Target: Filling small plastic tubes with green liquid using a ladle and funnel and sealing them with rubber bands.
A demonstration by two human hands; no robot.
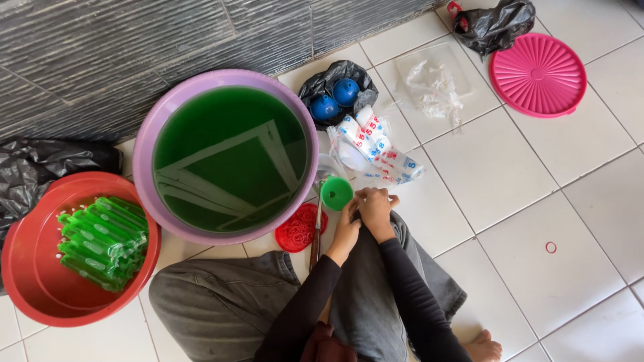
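A pink lid [538,74] lies upper right beside a black bag [495,25]. Lower left, a red basin [40,281] holds green ice sticks [100,241].

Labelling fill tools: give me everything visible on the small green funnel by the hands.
The green funnel is small, round and looks like glossy plastic, bright green all over. Its wide mouth faces up toward the camera; any spout below is hidden. It sits just right of the purple basin of green liquid, above the person's knee. The left hand lies against its lower right edge; the right hand is close beside it. Whether it holds liquid cannot be told.
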